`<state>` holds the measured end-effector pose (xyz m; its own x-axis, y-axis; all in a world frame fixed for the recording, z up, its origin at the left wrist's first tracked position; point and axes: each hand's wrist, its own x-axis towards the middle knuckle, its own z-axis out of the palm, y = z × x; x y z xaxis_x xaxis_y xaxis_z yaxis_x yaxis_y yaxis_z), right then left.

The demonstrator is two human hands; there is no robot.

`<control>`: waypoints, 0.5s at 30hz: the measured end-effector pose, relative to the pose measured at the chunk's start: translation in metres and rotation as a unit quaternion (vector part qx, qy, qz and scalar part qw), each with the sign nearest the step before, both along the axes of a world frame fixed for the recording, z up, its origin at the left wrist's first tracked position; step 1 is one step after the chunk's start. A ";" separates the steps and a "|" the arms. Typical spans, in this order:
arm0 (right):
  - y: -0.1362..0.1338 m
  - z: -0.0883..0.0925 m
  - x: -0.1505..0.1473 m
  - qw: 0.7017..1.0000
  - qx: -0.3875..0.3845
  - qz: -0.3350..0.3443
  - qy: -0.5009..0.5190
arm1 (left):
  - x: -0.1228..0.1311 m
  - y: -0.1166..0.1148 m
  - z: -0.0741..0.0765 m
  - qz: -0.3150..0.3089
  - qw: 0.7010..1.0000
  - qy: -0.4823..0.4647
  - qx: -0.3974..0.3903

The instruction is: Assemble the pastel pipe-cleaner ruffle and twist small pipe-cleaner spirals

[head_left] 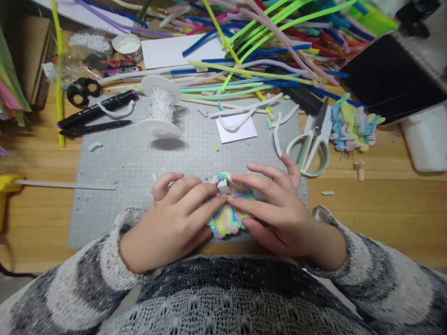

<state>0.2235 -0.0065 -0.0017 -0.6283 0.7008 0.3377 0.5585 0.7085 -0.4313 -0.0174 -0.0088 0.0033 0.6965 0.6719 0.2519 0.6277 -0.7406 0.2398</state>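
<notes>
Both hands meet over a pastel, fuzzy pipe-cleaner piece (226, 222) with a wavy lower edge, near the front of the grey cutting mat (115, 163). My left hand (179, 218) grips it from the left, index finger stretched across its middle and thumb hidden. On the other side my right hand (274, 207) holds it, index and middle fingertips on top and thumb at its lower right edge. A small pale block (223, 187) sits between the fingertips in the piece's upper part. Fingers hide much of the piece.
White-and-green scissors (309, 149) lie to the right beside another pastel pipe-cleaner piece (352, 122). A spool (160, 107), black markers (98, 109) and a yellow glue gun (7, 184) lie leftward. Loose pipe cleaners (268, 42) cover the back; a dark-screened device (394, 77) stands back right.
</notes>
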 end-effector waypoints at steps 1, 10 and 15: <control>0.000 0.000 0.000 1.000 0.000 0.001 0.000 | 0.000 0.000 0.000 0.000 1.000 0.000 0.001; 0.000 0.001 0.000 0.999 -0.050 0.005 0.005 | -0.001 0.000 0.000 -0.006 1.000 -0.006 -0.004; -0.001 0.002 -0.001 0.996 -0.083 0.014 0.009 | -0.001 0.000 0.000 -0.010 1.000 -0.006 -0.004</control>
